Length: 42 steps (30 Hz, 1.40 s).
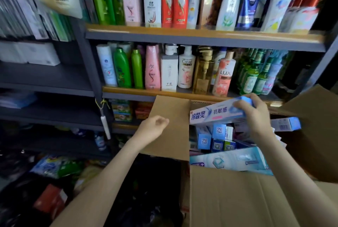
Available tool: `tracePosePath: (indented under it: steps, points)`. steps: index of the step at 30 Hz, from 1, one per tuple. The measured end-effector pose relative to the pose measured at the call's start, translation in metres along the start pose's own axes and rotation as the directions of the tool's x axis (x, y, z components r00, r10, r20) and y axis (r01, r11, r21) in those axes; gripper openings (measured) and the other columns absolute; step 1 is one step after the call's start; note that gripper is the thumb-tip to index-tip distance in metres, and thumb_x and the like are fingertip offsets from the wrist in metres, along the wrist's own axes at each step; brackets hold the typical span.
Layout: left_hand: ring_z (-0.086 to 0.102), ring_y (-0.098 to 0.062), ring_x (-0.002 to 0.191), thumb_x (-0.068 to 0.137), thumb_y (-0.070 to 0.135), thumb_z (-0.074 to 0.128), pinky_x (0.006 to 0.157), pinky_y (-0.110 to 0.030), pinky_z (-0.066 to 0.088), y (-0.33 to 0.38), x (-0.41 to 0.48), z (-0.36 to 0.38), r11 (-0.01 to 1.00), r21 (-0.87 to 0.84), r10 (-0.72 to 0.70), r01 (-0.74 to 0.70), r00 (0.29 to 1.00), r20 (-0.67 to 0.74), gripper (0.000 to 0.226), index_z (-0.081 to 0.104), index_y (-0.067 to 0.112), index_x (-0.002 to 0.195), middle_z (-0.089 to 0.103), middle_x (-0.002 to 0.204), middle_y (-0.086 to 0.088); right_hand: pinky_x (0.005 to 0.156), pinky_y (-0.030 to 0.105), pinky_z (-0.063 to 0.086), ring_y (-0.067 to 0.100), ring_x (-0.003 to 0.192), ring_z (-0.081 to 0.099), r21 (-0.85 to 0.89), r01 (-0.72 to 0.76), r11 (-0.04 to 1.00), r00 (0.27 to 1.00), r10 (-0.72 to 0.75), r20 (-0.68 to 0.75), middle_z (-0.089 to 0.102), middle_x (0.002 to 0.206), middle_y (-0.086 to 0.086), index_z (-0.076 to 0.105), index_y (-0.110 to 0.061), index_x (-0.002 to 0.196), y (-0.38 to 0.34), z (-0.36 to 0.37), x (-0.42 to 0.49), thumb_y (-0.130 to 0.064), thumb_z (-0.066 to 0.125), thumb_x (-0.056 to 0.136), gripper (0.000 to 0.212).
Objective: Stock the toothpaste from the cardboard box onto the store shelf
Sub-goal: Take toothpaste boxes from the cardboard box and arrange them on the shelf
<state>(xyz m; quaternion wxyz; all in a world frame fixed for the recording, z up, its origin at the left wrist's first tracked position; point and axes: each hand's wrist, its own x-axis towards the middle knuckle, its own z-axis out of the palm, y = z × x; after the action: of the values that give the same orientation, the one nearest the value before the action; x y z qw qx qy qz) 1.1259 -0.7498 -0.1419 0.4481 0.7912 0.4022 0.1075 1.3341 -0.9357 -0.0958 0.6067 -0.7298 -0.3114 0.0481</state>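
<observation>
cardboard box [237, 199] open at near right: your right hand [256, 115] grips a toothpaste carton [215, 114] by its right end, just above it; left hand [153, 126] loosely curled, empty. steady the free end, then slide it level onto the shelf [124, 126].

Both bare forearms reach forward. The left hand [153, 126] is loosely curled, holding nothing. To its right, the right hand [254, 115] grips a toothpaste box [215, 114] from above.

I have only one view, a wide-angle camera worn on the head, facing forward and tilted down. It sits near the shelf [201, 38], whose rows fill the upper frame, with the cardboard box [237, 199] close underneath at lower right
</observation>
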Motion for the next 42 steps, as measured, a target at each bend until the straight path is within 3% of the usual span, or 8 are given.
tracePosePath:
  steps: [7, 13, 17, 20, 23, 27, 36, 42]
  points:
    - [0.059, -0.02, 0.112, 0.089, 0.062, 0.047, 0.106, -0.039, 0.044, 0.019, -0.007, -0.002, 0.885, -0.465, 0.022, 0.007, 0.998, 0.057, 0.057, 0.053, 0.02, 0.127, 0.06, 0.121, 0.0, 0.044, 0.019, 0.032, 0.01, 0.046, 0.05, 0.514, -0.151, 0.845, 0.988, 0.141, 0.057, 0.052, 0.051, -0.006, 0.045, -0.017, 0.068, -0.01, -0.008, -0.011, -0.021, 0.051, 0.062, 0.01]
    - [0.068, -0.014, 0.084, 0.074, 0.053, 0.067, 0.084, -0.03, 0.052, 0.015, -0.012, -0.008, 0.769, -0.637, -0.018, 0.05, 0.998, 0.058, 0.044, 0.069, 0.016, 0.099, 0.075, 0.09, -0.001, 0.046, 0.022, 0.03, 0.018, 0.055, 0.045, 0.518, -0.33, 0.789, 0.943, 0.254, 0.214, 0.061, 0.062, 0.002, 0.052, -0.013, 0.077, -0.009, 0.027, -0.02, -0.03, 0.058, 0.075, 0.019]
    - [0.068, -0.012, 0.072, 0.086, 0.039, 0.068, 0.071, -0.027, 0.052, 0.0, -0.014, -0.023, 0.682, -0.731, -0.106, 0.036, 0.993, -0.05, 0.027, 0.068, 0.012, 0.092, 0.075, 0.084, -0.003, 0.068, 0.034, 0.046, 0.023, 0.078, 0.058, -0.022, -0.219, 0.976, 0.964, 0.219, 0.148, 0.064, 0.095, 0.01, 0.059, -0.011, 0.1, 0.012, 0.039, -0.009, -0.046, 0.032, 0.101, 0.045]
    - [0.068, -0.014, 0.079, 0.087, 0.035, 0.069, 0.07, -0.028, 0.054, -0.011, -0.018, -0.028, 0.631, -0.775, -0.168, 0.029, 0.981, -0.1, 0.026, 0.067, 0.011, 0.095, 0.074, 0.086, -0.005, 0.094, 0.043, 0.041, 0.037, 0.114, 0.05, -0.617, -0.117, 0.778, 0.966, 0.234, 0.112, 0.053, 0.125, 0.021, 0.048, -0.002, 0.125, 0.039, 0.041, 0.004, -0.052, 0.037, 0.097, 0.058]
    - [0.067, -0.014, 0.081, 0.087, 0.034, 0.069, 0.064, -0.027, 0.052, -0.016, -0.021, -0.031, 0.611, -0.791, -0.218, 0.028, 0.967, -0.134, 0.028, 0.064, 0.009, 0.098, 0.072, 0.089, -0.005, 0.086, 0.038, 0.042, 0.038, 0.121, 0.049, -0.758, -0.167, 0.63, 0.876, 0.448, 0.179, 0.05, 0.132, 0.021, 0.034, -0.001, 0.134, 0.054, 0.054, 0.007, -0.059, 0.049, 0.089, 0.075]
    - [0.066, -0.014, 0.081, 0.087, 0.034, 0.069, 0.064, -0.028, 0.05, -0.021, -0.025, -0.035, 0.588, -0.809, -0.227, 0.004, 0.96, -0.161, 0.026, 0.062, 0.01, 0.095, 0.07, 0.086, -0.004, 0.075, 0.036, 0.045, 0.034, 0.111, 0.057, -0.812, -0.105, 0.575, 0.915, 0.375, 0.147, 0.059, 0.122, 0.017, 0.037, -0.004, 0.129, 0.061, 0.067, 0.005, -0.045, 0.056, 0.09, 0.06]
    - [0.066, -0.019, 0.087, 0.087, 0.034, 0.068, 0.089, -0.037, 0.052, -0.036, -0.032, -0.038, 0.522, -0.853, -0.245, -0.012, 0.956, -0.164, 0.023, 0.064, 0.013, 0.095, 0.071, 0.094, -0.006, 0.073, 0.035, 0.038, 0.024, 0.088, 0.051, -0.478, 0.064, 0.876, 0.976, -0.154, -0.152, 0.056, 0.1, 0.004, 0.046, -0.013, 0.124, 0.025, 0.014, -0.007, -0.028, 0.054, 0.09, 0.038]
    - [0.066, -0.02, 0.085, 0.088, 0.034, 0.067, 0.078, -0.033, 0.053, -0.041, -0.039, -0.037, 0.472, -0.88, -0.278, -0.048, 0.94, -0.2, 0.024, 0.063, 0.012, 0.096, 0.071, 0.093, -0.007, 0.077, 0.045, 0.05, 0.019, 0.087, 0.059, -0.086, 0.059, 0.995, 0.945, -0.083, -0.315, 0.056, 0.1, -0.005, 0.046, -0.028, 0.125, 0.005, -0.015, -0.023, -0.033, 0.051, 0.094, 0.032]
